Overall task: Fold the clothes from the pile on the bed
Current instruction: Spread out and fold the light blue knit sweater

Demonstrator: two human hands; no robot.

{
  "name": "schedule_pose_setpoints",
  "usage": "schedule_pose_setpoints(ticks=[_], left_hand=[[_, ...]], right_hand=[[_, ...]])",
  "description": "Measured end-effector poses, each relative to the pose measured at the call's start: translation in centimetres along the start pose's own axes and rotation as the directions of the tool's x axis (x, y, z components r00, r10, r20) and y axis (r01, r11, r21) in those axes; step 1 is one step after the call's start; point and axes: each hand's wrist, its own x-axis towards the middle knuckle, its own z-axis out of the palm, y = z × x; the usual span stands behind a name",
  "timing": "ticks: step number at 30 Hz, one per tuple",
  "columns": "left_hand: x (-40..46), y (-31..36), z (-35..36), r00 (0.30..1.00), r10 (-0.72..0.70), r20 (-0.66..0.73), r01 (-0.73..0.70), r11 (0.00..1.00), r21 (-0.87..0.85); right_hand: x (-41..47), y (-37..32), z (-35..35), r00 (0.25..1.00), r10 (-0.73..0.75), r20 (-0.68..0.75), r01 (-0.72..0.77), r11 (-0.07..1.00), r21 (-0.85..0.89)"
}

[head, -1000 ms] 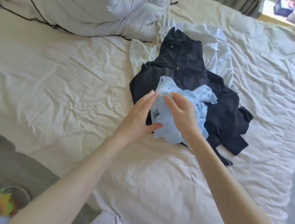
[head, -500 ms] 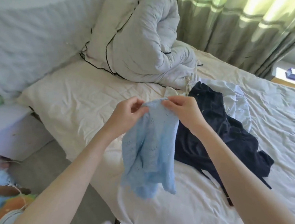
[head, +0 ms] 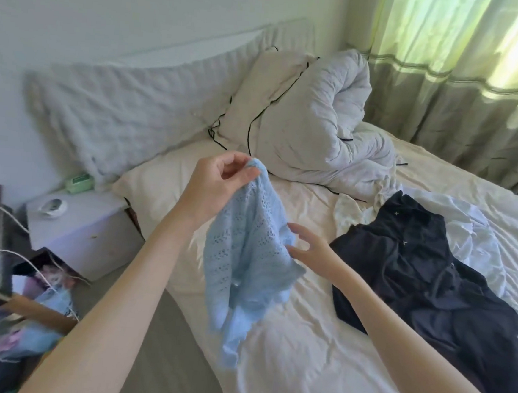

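Limp blue knit top hangs over the bed edge.
Left hand pinches its top edge; right hand, fingers loose, should take the opposite corner.

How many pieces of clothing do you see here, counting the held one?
4 visible: the light blue knit top hanging from the left hand; the dark garment, a white garment and a cream piece piled on the bed. More may lie underneath.
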Motion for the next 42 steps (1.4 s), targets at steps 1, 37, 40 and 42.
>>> schedule_pose_setpoints(ticks=[1, 37, 40, 42], left_hand=[[-0.1, 0.2, -0.5, 1.000, 0.007, -0.015, -0.007, 1.000, -0.009], [-7.2, -6.0, -2.8, 0.958, -0.287, -0.017, 0.287, 0.956, 0.058], [-6.6, -5.2, -4.3, 0.964, -0.266, -0.020, 0.266, 0.964, -0.001], [-6.3, -4.6, -5.2, 0.968, -0.249, -0.026, 0.248, 0.968, -0.042]], right_hand=[[0.3, 0.3, 0.2, 0.998, 0.054, -0.007, -0.054, 0.998, 0.029], [-2.0, -6.2, 3.2, 0.995, -0.021, 0.102, 0.003, 0.985, 0.173], [-1.5, -4.6, 4.6, 0.986, -0.023, 0.163, 0.015, 0.999, 0.050], [-0.9, -4.3, 5.3, 0.978, -0.034, 0.205, 0.049, 0.997, -0.066]])
